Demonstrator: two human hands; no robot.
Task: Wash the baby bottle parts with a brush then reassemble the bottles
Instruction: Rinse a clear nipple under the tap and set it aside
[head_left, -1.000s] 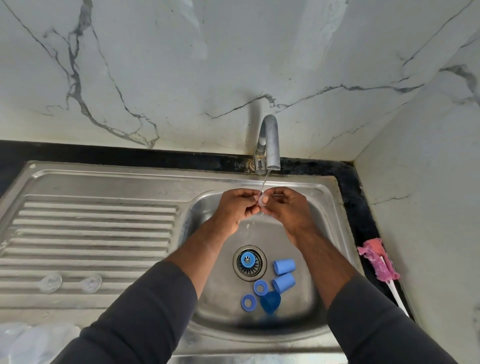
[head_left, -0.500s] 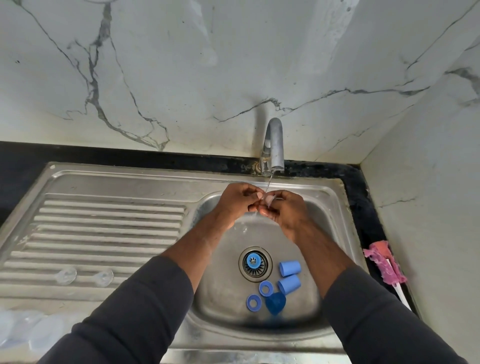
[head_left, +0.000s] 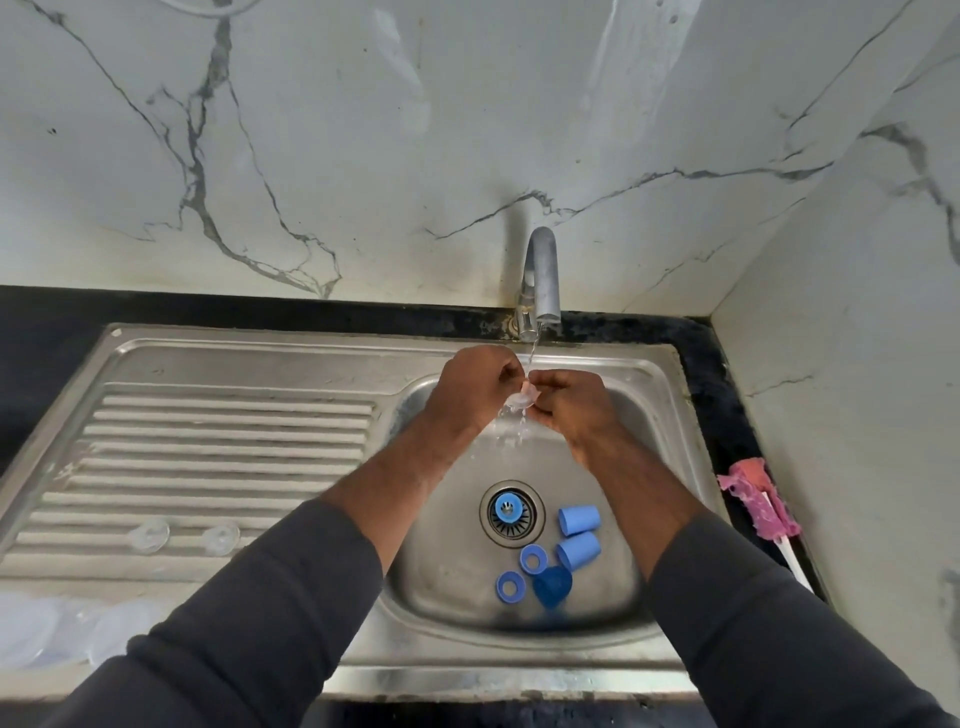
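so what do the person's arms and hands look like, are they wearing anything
Dark charcoal long sleeves, plain and unmarked: the left sleeve and right sleeve end partway up the forearms, which are bare below. The left hand and right hand are bare too: no gloves, and no watch or bracelet shows at the wrists.

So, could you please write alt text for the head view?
Left hand and right hand hold a clear bottle part under the running tap. Blue caps and rings lie in the sink; a pink brush lies beside it.
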